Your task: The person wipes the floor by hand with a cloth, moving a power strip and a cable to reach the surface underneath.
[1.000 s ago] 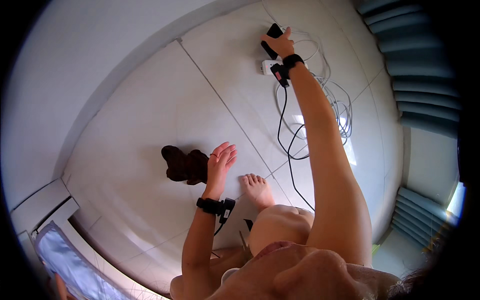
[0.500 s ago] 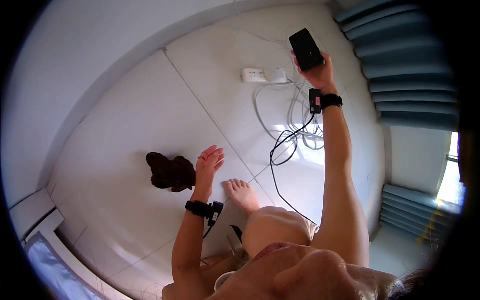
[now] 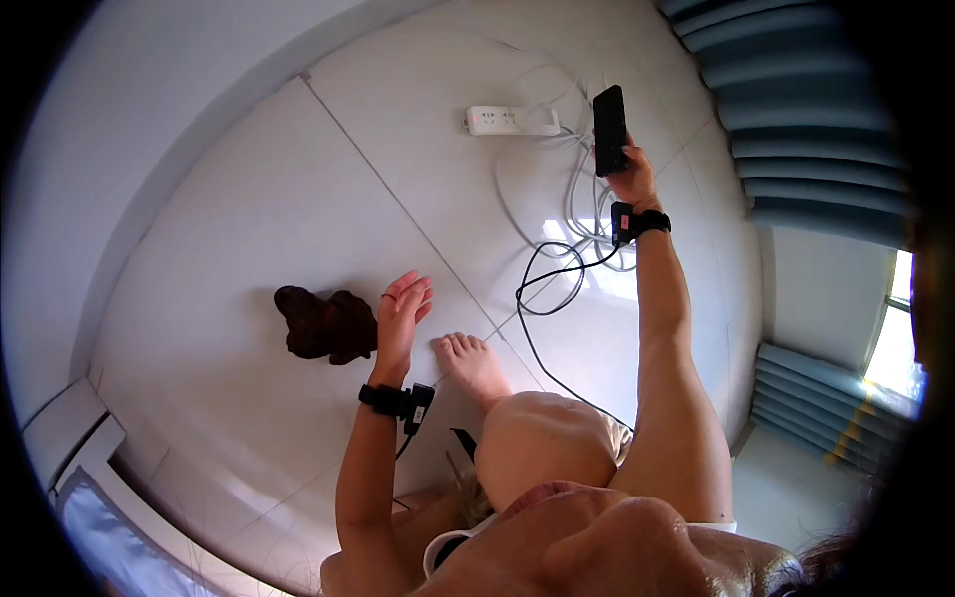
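My right hand [image 3: 633,177] is raised over the floor and grips a black phone [image 3: 609,129] by its lower end. A black band sits on that wrist, with a black cable [image 3: 542,298] trailing from it down across the tiles. My left hand [image 3: 401,311] hangs open, fingers spread, just right of a dark brown cloth bundle [image 3: 323,322] lying on the floor. It holds nothing. A black band with a small box is on the left wrist. My bare foot [image 3: 474,362] rests on the tile below the left hand.
A white power strip [image 3: 512,120] lies on the white tiled floor [image 3: 229,249], with white cables [image 3: 577,204] looped beside it. Blue-grey curtains [image 3: 806,109] hang at the right. A white frame edge [image 3: 70,438] shows at the lower left.
My right hand has lifted the phone away from the power strip and drawn it back toward me. The left hand has stayed open near the brown bundle.
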`<state>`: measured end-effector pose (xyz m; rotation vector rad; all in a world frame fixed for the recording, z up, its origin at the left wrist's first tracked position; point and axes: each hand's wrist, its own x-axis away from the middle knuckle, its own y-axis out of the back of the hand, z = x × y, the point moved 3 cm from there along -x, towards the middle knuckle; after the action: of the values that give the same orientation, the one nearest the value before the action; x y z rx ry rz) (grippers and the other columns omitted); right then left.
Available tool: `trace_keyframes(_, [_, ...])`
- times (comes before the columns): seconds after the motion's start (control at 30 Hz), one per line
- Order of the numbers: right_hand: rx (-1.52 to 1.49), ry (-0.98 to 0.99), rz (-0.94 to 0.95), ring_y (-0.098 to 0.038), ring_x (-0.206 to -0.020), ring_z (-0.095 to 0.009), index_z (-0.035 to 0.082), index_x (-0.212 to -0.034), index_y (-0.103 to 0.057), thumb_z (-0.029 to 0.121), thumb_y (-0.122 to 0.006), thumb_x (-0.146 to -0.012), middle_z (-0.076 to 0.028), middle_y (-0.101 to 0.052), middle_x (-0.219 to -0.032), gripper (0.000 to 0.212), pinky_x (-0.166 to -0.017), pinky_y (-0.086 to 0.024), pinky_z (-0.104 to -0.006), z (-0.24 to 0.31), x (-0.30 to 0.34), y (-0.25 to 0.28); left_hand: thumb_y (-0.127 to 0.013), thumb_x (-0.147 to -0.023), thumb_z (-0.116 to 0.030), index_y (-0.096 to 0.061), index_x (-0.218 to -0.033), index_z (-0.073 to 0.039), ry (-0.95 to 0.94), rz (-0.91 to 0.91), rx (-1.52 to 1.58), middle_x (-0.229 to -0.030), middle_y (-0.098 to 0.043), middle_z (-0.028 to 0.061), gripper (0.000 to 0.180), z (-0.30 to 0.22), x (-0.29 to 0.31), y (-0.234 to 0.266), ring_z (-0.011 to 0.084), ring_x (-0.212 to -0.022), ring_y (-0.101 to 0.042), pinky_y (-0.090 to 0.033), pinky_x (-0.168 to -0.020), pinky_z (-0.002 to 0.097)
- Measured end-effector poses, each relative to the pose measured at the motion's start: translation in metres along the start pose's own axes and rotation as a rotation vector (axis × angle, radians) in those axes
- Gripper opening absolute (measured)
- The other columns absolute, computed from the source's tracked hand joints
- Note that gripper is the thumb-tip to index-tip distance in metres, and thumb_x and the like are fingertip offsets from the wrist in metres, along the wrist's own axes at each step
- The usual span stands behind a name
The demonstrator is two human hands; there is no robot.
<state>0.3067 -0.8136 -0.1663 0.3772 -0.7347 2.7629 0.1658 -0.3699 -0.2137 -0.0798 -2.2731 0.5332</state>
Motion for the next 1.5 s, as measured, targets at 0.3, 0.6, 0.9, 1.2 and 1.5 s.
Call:
trace_keyframes(0.3, [1.032, 0.111, -0.330, -0.064, -0.103, -0.029, 0.014, -0.154, -0.025, 0.018, -0.077, -0.062, -0.018, -0.056, -0.130, 0.106, -0.084, -0.053, -0.0352, -0.048, -0.012, 0.029, -0.056, -0.097, -0.020, -0.048, -0.133, -0.002, 0.012, -0.002, -0.013, -0.124, -0.061, 0.0087, 0.041, 0.004, -0.001, 0.000, 0.0180, -0.113, -0.059, -0.047, -0.095, 0.0315])
trace_keyframes(0.6, [1.748, 0.246, -0.308, -0.048, -0.124, -0.037, 0.018, -0.151, -0.029, 0.027, -0.079, -0.058, -0.017, -0.050, -0.137, 0.106, -0.105, -0.040, -0.0460, -0.069, -0.005, 0.013, -0.058, -0.097, -0.023, -0.047, -0.132, -0.003, 0.021, 0.005, -0.014, -0.126, -0.060, 0.0094, 0.041, 0.011, -0.002, 0.003, 0.0181, -0.112, -0.059, -0.047, -0.095, 0.0315])
trace_keyframes(0.9, [1.445, 0.627, -0.372, -0.059, -0.102, -0.030, 0.005, -0.115, -0.060, 0.012, -0.069, -0.076, -0.015, -0.060, -0.112, 0.040, -0.092, -0.048, -0.0407, -0.064, 0.021, -0.012, -0.057, -0.098, -0.024, -0.052, -0.127, -0.001, -0.205, 0.005, -0.173, -0.119, -0.063, 0.0077, 0.037, -0.002, 0.008, 0.005, 0.0151, -0.105, -0.061, -0.048, -0.091, 0.0293])
trace_keyframes(1.2, [1.148, 0.752, 0.949, -0.053, -0.120, -0.035, 0.009, -0.129, -0.056, 0.025, -0.081, -0.070, -0.014, -0.053, -0.133, 0.067, -0.099, -0.044, -0.0438, -0.271, 0.155, -0.199, -0.056, -0.098, -0.024, -0.060, -0.109, 0.005, -0.444, -0.185, -0.306, -0.096, -0.067, 0.0084, 0.030, -0.001, -0.003, 0.040, 0.0125, -0.080, -0.065, -0.054, -0.072, 0.0257])
trace_keyframes(1.5, [0.836, 0.105, 0.967, -0.059, -0.112, -0.029, 0.008, -0.138, -0.048, 0.023, -0.080, -0.078, -0.013, -0.060, -0.125, 0.070, -0.095, -0.048, -0.0389, -0.343, 0.016, -0.137, -0.059, -0.096, -0.033, -0.058, -0.107, 0.000, -0.129, -0.519, -0.409, -0.088, -0.062, 0.0046, 0.035, 0.060, 0.010, 0.094, 0.0116, -0.082, -0.060, -0.053, -0.072, 0.0280])
